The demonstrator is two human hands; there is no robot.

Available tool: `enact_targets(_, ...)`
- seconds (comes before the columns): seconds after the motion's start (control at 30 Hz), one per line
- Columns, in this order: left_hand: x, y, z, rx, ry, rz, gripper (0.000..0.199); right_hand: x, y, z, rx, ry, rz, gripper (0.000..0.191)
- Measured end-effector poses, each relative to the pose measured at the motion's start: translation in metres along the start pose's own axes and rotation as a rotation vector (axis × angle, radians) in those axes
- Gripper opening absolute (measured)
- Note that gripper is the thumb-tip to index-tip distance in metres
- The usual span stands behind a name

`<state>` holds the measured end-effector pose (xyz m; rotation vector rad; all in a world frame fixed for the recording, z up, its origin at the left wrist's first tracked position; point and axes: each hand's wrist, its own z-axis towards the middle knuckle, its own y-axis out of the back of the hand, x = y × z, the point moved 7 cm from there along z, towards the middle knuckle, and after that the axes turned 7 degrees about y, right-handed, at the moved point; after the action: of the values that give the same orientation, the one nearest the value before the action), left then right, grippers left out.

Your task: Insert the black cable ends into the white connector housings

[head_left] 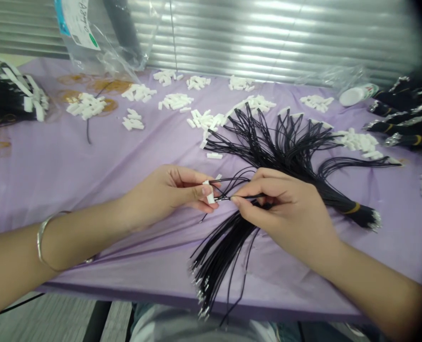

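Observation:
Between its thumb and fingers, my left hand (182,192) pinches a small white connector housing (209,192). My right hand (282,202) is closed on a thin black wire (252,196), whose metal-tipped end points at the housing's right side and seems to touch it. Another black wire runs into the housing's upper part. Below my right hand spreads a bundle of loose black wires (225,251) with bare metal tips. Behind that hand lies a larger fanned bundle of black wires (289,152), several ends carrying white housings. A single white housing (214,156) rests just beyond my left fingertips.
Piles of white housings (177,101) dot the purple tablecloth (114,166). Yellow rubber bands (111,85) lie at the back left, near a clear labelled bag (104,42). Tied wire bundles (410,116) and a white bottle (358,95) are at right. Window blinds (232,38) stand behind.

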<state>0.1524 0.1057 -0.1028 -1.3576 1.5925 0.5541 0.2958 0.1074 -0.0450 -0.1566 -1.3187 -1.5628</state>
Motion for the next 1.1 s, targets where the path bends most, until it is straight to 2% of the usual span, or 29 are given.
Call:
enact_targets(0.33,0.002,0.001,0.0,0.005,0.01,0.031,0.01,0.002,-0.002,-0.001,-0.003,0.053,-0.049,0.011)
enact_targets(0.5,0.005,0.001,0.0,0.016,0.031,0.025,0.011,-0.002,-0.009,-0.002,0.039,0.071,0.018,0.009)
enact_targets(0.8,0.008,0.001,-0.001,-0.047,0.034,0.05,0.014,-0.003,-0.017,-0.004,0.071,0.083,0.051,0.011)
enact_targets(1.1,0.006,-0.003,-0.001,-0.027,0.028,0.076,0.01,-0.006,-0.022,-0.004,0.101,0.069,0.091,0.01)
